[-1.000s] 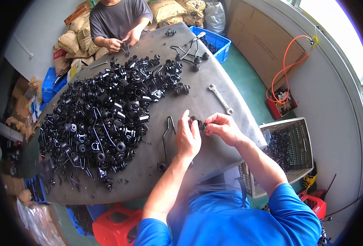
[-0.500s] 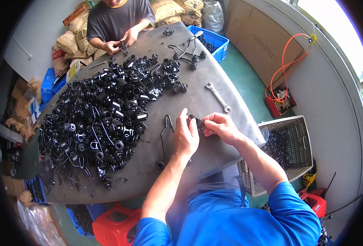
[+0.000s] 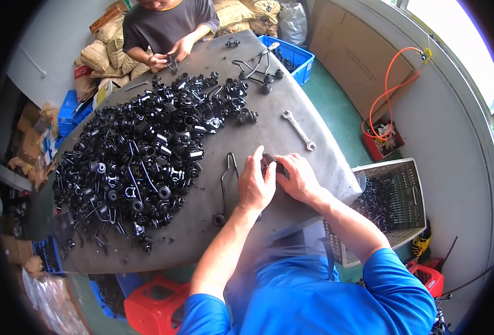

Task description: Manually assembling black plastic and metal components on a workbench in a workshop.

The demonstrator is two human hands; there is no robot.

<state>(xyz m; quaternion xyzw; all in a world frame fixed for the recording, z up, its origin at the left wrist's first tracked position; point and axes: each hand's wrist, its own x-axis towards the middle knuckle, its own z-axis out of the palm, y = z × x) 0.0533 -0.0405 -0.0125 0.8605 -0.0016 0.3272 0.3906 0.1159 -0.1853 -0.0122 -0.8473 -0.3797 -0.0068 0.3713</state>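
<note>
Just above the near right part of the grey table (image 3: 291, 223), my left hand (image 3: 256, 181) and my right hand (image 3: 300, 177) are closed together on one small black clamp-like part (image 3: 267, 161). Fingers cover most of it, so its full shape is hidden. To the left of my left hand lies a bent black rod (image 3: 224, 181) with round black rubber ends, partly behind that hand. A double-ended wrench (image 3: 299, 130) rests beyond my right hand. The big pile of black metal clamps and rods (image 3: 146, 151) spreads to the left.
Across the table a person (image 3: 171, 33) handles a small dark part. Bent rods with rubber ends (image 3: 261, 72) lie near the far right edge, beside a blue crate (image 3: 300, 61). A grey plastic basket (image 3: 409, 195) of parts stands at right; a red stool (image 3: 152, 307) is below left.
My right hand has moved in closer to my left, its fingers now wrapping over the black part. The part appears turned. The person across has shifted slightly.
</note>
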